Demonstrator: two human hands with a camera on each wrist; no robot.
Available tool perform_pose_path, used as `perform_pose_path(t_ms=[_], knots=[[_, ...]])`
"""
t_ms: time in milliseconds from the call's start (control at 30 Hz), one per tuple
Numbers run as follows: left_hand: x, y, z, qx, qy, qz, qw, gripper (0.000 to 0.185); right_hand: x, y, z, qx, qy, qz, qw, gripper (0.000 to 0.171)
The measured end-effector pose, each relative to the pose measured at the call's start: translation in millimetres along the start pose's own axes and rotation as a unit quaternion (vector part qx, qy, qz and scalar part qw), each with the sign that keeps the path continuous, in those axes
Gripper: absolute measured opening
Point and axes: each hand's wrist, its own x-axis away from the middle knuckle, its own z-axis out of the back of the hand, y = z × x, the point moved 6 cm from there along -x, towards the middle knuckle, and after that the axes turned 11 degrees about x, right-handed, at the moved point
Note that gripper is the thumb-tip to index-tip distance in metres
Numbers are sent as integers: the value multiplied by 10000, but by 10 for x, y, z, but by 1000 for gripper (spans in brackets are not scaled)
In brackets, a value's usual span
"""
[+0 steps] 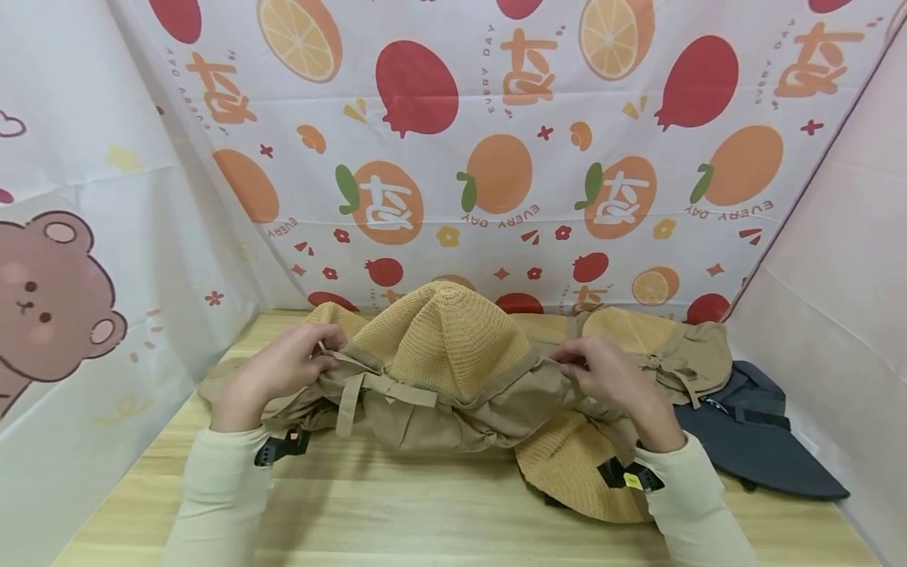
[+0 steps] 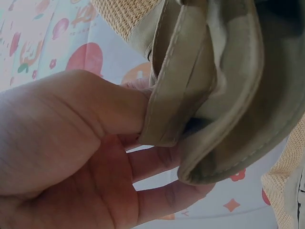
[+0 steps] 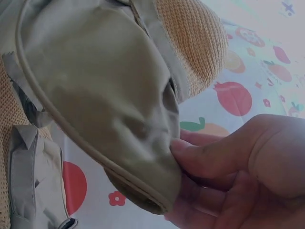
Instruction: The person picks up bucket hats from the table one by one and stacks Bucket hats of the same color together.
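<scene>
Left hand [image 1: 283, 366] and right hand [image 1: 612, 370] each pinch the hat [image 1: 407, 354] by its brim [image 1: 446, 425], crown [image 1: 478, 339] between them. Looks light and floppy, so the brim's probably the spot to grab.

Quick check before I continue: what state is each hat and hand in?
Held hat: upright, brim sagging
Left hand: pinching the brim
Right hand: pinching brim's opposite side
Dark cap: on table, partly hidden
Lower-right straw hat: on table, partly hidden
Right rear hat: partly hidden
Left hat: partly hidden
</scene>
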Motion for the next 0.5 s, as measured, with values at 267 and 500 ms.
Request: perform_pose_path(t_ms=[267, 500], knots=[[72, -12, 19, -12, -86, 55, 9999, 18, 27, -52, -75, -12, -347, 224, 9991, 17], [132, -46, 109, 312, 30, 180, 9993, 13, -108, -107, -55, 70, -360, 230, 9991, 19]])
